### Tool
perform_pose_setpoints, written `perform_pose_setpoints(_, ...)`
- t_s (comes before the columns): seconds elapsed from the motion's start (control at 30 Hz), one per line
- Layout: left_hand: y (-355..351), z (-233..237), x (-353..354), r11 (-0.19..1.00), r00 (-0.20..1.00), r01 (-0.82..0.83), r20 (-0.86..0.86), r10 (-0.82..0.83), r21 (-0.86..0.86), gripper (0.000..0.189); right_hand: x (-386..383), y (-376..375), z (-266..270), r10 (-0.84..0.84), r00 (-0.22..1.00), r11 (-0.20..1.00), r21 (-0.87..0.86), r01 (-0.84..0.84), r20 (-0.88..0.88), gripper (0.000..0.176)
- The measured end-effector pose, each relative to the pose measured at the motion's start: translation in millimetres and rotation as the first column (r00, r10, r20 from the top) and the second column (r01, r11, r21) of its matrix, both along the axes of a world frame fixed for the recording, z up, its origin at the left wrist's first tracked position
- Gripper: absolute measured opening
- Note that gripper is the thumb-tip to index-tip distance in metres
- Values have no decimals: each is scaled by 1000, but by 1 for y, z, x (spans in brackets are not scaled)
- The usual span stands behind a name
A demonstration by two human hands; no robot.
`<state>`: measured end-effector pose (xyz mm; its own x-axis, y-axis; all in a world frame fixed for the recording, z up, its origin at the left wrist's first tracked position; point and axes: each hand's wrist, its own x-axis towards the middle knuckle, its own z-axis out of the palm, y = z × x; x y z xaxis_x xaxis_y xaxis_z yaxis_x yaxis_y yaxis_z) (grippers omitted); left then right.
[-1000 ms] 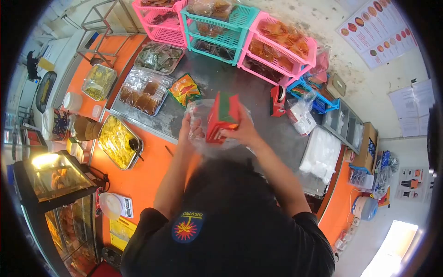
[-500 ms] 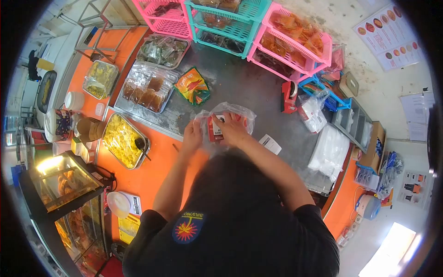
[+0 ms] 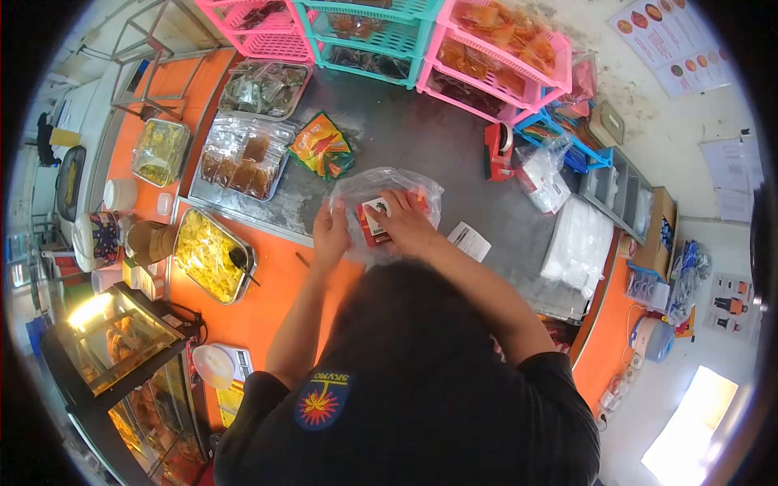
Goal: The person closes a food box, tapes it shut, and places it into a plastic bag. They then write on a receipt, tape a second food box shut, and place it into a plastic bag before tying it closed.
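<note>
A clear plastic bag [image 3: 365,182] lies on the grey steel counter [image 3: 438,154] with a red box [image 3: 374,220] inside it. My right hand [image 3: 408,223] reaches into the bag's mouth and rests on the red box. My left hand [image 3: 330,235] grips the bag's left edge. A small white paper slip [image 3: 469,240] lies just right of my right wrist.
An orange snack packet [image 3: 322,146] and trays of packed snacks [image 3: 243,154] lie to the left. A tray of yellow chips [image 3: 209,249] sits on the orange counter. Pink and teal racks [image 3: 502,57] line the back. A red tape dispenser [image 3: 496,152] and stacked bags [image 3: 571,247] are right.
The red box was held upright above the counter; it now lies low inside the bag, with my right hand on it and my left hand holding the bag's edge.
</note>
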<state>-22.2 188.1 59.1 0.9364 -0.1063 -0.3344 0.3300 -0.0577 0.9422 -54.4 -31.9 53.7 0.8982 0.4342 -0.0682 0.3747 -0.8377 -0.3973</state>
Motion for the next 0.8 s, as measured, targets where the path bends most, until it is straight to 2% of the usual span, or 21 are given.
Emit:
perform_pose_setpoints(0.03,-1,4,-5,999,999,-17,-33,16,-30,45,-6,-11,-4,19,999,968,249,-29,45,78)
perform_pose_setpoints(0.07,2,6,-9,999,999,-6,-43,5,-35,45,-17,-23,-1,7,999,970,244,-16,35,78)
perform_pose_setpoints(0.13,11,4,-16,919,968,226,35,-250,323,56,-46,-53,12,-289,929,926,315,210,229,52)
perform_pose_setpoints(0.17,11,3,-21,919,964,238,35,-262,314,56,-58,-71,1,-475,844,862,327,388,249,51)
perform_pose_setpoints(0.2,11,1,-26,903,960,254,23,-279,345,66,-71,-89,-17,-637,722,764,345,546,269,50)
perform_pose_setpoints(0.23,7,-2,-29,885,955,271,12,-297,378,76,-86,-101,-24,-644,715,760,340,554,273,50)
perform_pose_setpoints(0.27,1,-9,-31,882,950,284,12,-311,376,76,-103,-107,-31,-744,639,668,162,727,197,50)
perform_pose_setpoints(0.3,-6,-17,-34,882,946,173,175,-273,438,79,-116,-114,-38,-832,536,538,-31,843,140,50)
perform_pose_setpoints(0.33,-10,-25,-37,876,911,50,337,-237,480,81,-123,-126,-46,-838,528,530,-27,847,137,50)
perform_pose_setpoints(0.4,-19,-23,-40,880,922,70,306,-237,469,81,-128,-137,-44,-774,628,633,-136,762,-84,50)
perform_pose_setpoints(0.43,-24,-22,-38,890,933,78,282,-225,450,81,-125,-140,-44,-775,627,632,-129,764,-83,50)
perform_pose_setpoints(0.47,-27,-18,-36,888,931,77,287,-228,454,81,-112,-133,-11,-768,598,593,96,799,-229,46)
perform_pose_setpoints(0.5,-29,-11,-35,942,976,74,169,-135,326,77,-100,-125,17,-722,584,500,304,811,-371,43)
perform_pose_setpoints(0.53,-31,-1,-34,980,998,47,36,-55,194,74,-87,-113,31,-719,587,499,311,809,-372,43)
perform_pose_setpoints(0.57,-34,20,-33,979,998,48,40,-57,198,74,-74,-96,41,-676,660,413,572,709,-329,39)
perform_pose_setpoints(0.6,-39,49,-33,997,999,31,16,-32,71,74,-62,-79,48,-643,719,291,784,548,-264,35)
perform_pose_setpoints(0.63,-41,64,-33,998,1000,9,-12,-10,-59,75,-50,-62,52,-627,740,298,802,517,-244,33)
perform_pose_setpoints(0.67,-41,62,-31,998,1000,8,-7,-9,-58,75,-39,-47,54,-609,761,305,819,485,-224,31)
perform_pose_setpoints(0.7,-41,56,-28,996,997,39,73,-33,-80,72,-27,-40,46,-607,763,304,822,481,-222,31)
perform_pose_setpoints(0.77,-40,25,-19,993,985,72,161,-57,-89,68,-6,-29,9,-531,832,658,542,523,-158,39)
perform_pose_setpoints(0.8,-39,-8,-12,982,861,121,477,-177,145,67,-10,-28,-17,-530,834,654,552,518,-154,39)
